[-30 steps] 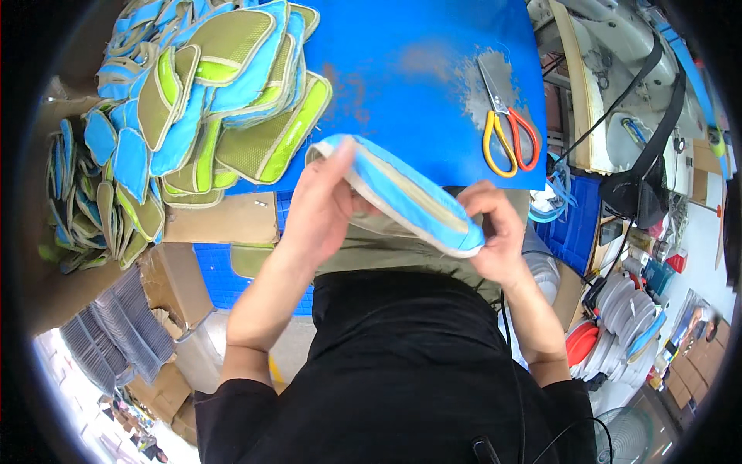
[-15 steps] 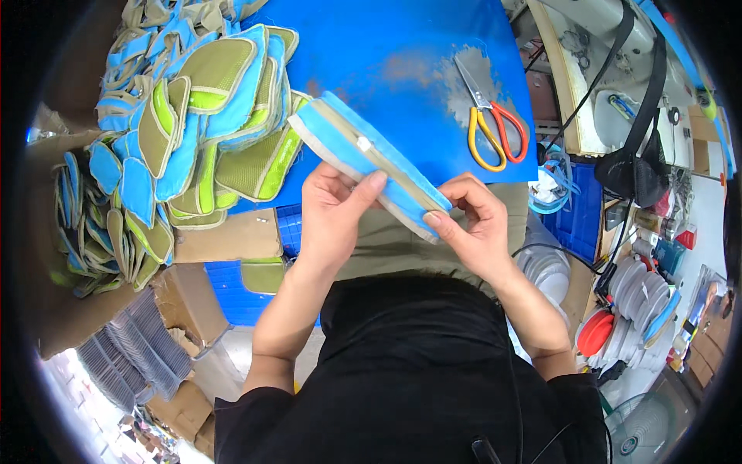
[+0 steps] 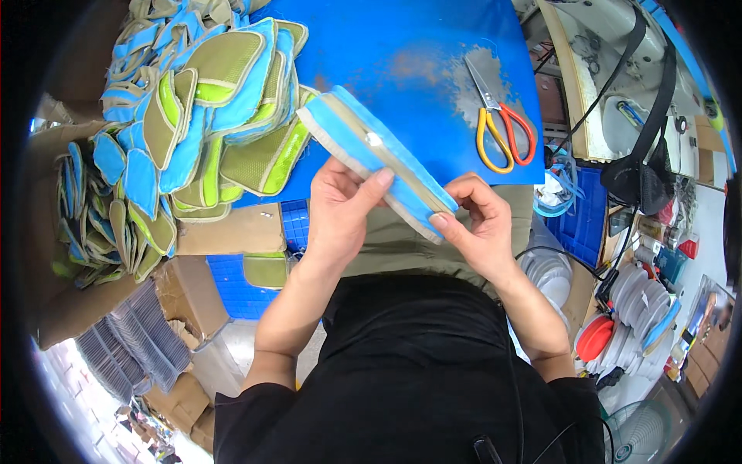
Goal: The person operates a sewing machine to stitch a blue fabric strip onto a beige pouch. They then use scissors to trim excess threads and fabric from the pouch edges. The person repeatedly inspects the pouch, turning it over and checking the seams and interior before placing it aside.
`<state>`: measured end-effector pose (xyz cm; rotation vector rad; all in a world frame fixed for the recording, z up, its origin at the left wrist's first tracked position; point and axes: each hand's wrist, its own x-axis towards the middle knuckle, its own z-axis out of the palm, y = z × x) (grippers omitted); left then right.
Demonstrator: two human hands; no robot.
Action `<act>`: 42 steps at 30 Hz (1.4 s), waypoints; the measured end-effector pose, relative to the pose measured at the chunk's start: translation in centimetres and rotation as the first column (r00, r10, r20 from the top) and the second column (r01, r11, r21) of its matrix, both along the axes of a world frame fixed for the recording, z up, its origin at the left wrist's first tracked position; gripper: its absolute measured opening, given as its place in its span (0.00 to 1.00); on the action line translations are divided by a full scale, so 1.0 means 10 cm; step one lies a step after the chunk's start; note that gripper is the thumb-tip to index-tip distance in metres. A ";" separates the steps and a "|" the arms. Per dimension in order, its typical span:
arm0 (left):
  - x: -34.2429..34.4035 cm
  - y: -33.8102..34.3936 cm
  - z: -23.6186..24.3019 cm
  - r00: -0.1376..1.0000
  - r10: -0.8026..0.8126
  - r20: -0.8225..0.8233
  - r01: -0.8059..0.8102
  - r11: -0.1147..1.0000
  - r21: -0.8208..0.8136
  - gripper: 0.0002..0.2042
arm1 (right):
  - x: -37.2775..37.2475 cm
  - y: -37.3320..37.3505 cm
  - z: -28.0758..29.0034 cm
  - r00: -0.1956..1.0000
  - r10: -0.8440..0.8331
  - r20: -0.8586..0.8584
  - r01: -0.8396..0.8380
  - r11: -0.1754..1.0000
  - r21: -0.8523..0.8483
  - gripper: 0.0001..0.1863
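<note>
Between my hands, tilted down to the right, is a long fabric strip (image 3: 362, 145) in blue with khaki bands and pale edges. A small white piece shows on its middle band. My left hand (image 3: 345, 203) pinches the lower edge near the middle, thumb on top. At the strip's lower right end, my right hand (image 3: 479, 216) grips it between thumb and fingers. The fingers under the fabric are partly hidden. Scissors (image 3: 498, 127) with one yellow and one orange-red handle lie right of the strip, blades pointing away from me.
A blue table (image 3: 371, 46) spreads ahead. Sewn pads in khaki, green and blue (image 3: 224, 69) are heaped at its left, more in a cardboard box (image 3: 193, 294). At the right stand a sewing machine (image 3: 610, 31), a blue bin (image 3: 580, 216) and white discs (image 3: 641, 301).
The whole view has shifted slightly, so table, scissors and pads sit a little farther right. Both hands keep the same hold on the strip.
</note>
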<state>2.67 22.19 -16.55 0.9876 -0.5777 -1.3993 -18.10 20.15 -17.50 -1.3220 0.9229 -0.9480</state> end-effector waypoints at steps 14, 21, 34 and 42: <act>-0.11 0.16 0.08 0.336 0.144 0.931 0.450 0.843 -0.293 0.15 | 0.31 -0.59 0.61 0.910 -0.190 0.369 0.045 0.930 0.366 0.12; -0.08 -0.03 0.47 0.900 0.006 0.437 0.069 0.985 -0.156 0.15 | 0.36 -0.63 0.72 0.893 -0.045 0.447 -0.080 0.963 0.258 0.17; 0.24 -0.38 0.53 0.994 0.093 0.058 -0.087 0.990 -0.112 0.06 | 0.23 -0.30 0.32 0.972 0.081 -0.222 -0.157 0.922 -0.354 0.07; 0.33 -0.36 0.50 0.780 -0.065 -0.622 0.149 0.985 0.083 0.17 | 0.25 -0.31 0.20 0.988 0.003 -0.153 -0.060 0.927 -0.370 0.08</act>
